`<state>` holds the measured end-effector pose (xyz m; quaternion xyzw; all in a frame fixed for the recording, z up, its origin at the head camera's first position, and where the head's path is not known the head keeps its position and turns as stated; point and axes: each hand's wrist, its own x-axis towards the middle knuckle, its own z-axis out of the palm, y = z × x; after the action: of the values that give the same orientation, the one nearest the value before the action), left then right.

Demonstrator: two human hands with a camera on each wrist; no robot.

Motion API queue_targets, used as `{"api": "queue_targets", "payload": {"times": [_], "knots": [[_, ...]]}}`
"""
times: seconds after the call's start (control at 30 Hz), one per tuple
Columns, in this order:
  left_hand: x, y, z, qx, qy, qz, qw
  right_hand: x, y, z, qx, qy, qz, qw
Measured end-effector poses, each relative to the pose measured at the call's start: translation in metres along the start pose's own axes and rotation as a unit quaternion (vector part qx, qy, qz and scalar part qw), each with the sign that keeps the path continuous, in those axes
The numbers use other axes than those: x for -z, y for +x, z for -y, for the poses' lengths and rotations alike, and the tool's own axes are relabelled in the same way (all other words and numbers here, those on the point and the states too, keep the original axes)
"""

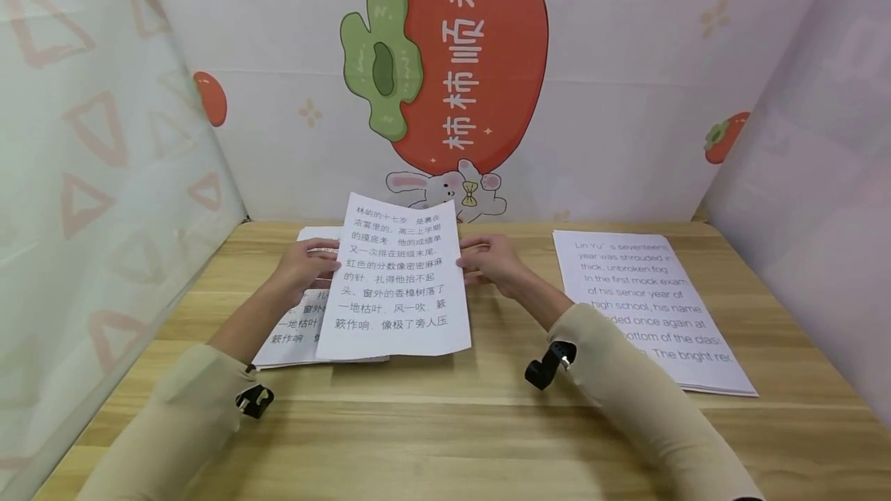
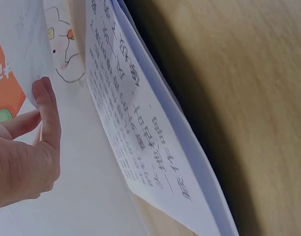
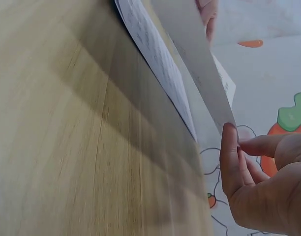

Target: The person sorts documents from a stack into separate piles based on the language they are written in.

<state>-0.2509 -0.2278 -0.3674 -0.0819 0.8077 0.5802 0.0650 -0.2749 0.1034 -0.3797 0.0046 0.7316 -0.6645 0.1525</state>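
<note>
Both hands hold up one sheet of paper [image 1: 397, 284] printed with Chinese text, raised over the table in the head view. My left hand [image 1: 311, 265] pinches its left edge between thumb and fingers. At the opposite edge, my right hand [image 1: 490, 261] pinches the sheet the same way, as the right wrist view also shows at the fingers [image 3: 230, 157]. Beneath and to the left lies a stack of paper [image 2: 135, 113] with similar Chinese print, partly hidden in the head view by the raised sheet and the left hand.
A second stack of paper [image 1: 647, 292], printed in English, lies on the right of the wooden table [image 1: 445, 439], partly behind the right sleeve [image 1: 640, 385]. A white printed backdrop [image 1: 612, 99] stands along the table's far edge, with cloth walls at both sides.
</note>
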Motion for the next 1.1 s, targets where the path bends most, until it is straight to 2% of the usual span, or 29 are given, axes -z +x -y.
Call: {"api": "queue_targets", "payload": {"times": [0.3, 0.5, 0.63, 0.73, 0.93, 1.1], "knots": [[0.021, 0.002, 0.009, 0.033, 0.029, -0.052, 0.9977, -0.028, 0.010, -0.003, -0.010, 0.039, 0.034, 0.9986], [0.031, 0.005, 0.017, 0.051, 0.030, -0.087, 0.9944, -0.042, 0.011, -0.007, 0.018, 0.048, 0.085, 0.9950], [0.037, 0.007, 0.019, 0.051, 0.027, -0.100, 0.9933, -0.049, 0.010, -0.009, 0.051, 0.055, 0.127, 0.9891], [0.042, 0.007, 0.021, 0.047, 0.029, -0.112, 0.9922, -0.054, 0.010, -0.011, 0.061, 0.073, 0.153, 0.9837], [0.049, 0.007, 0.027, 0.043, 0.030, -0.125, 0.9907, -0.065, 0.013, -0.013, 0.058, 0.098, 0.190, 0.9752], [0.052, 0.008, 0.031, 0.057, 0.024, -0.133, 0.9892, -0.071, 0.014, -0.015, 0.055, 0.075, 0.206, 0.9742]]}}
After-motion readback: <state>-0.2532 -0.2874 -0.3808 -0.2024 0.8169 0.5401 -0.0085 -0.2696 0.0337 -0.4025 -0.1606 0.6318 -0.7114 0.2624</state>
